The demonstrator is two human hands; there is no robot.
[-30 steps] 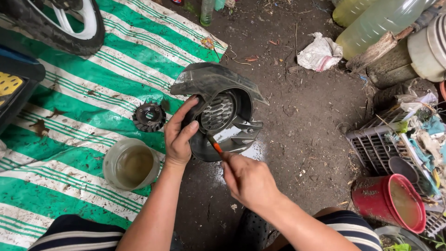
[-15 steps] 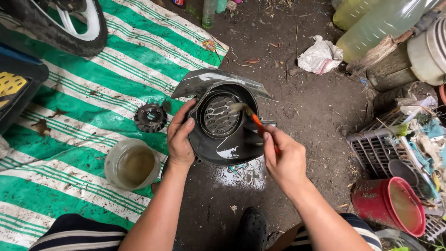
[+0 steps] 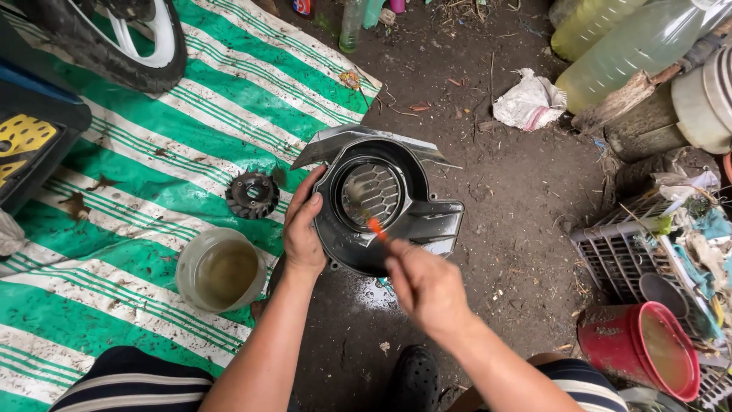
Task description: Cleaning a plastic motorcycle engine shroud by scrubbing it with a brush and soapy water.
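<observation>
Your left hand point(image 3: 303, 233) gripped the black fan cover point(image 3: 381, 206); your right hand point(image 3: 427, 286), pinching what looked like a small brush point(image 3: 376, 227), had swung back from the rim onto its mesh.

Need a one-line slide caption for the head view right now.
Left hand steadies a black fan cover while the right hand works an orange-handled brush inside it.

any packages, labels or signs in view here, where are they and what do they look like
Yellow patterned sticker: on the dark case at the left edge.
Red can: top edge on the tarp, label partly cut off.
White plastic bag: crumpled on the dirt, upper right.
No screens or signs.
</observation>
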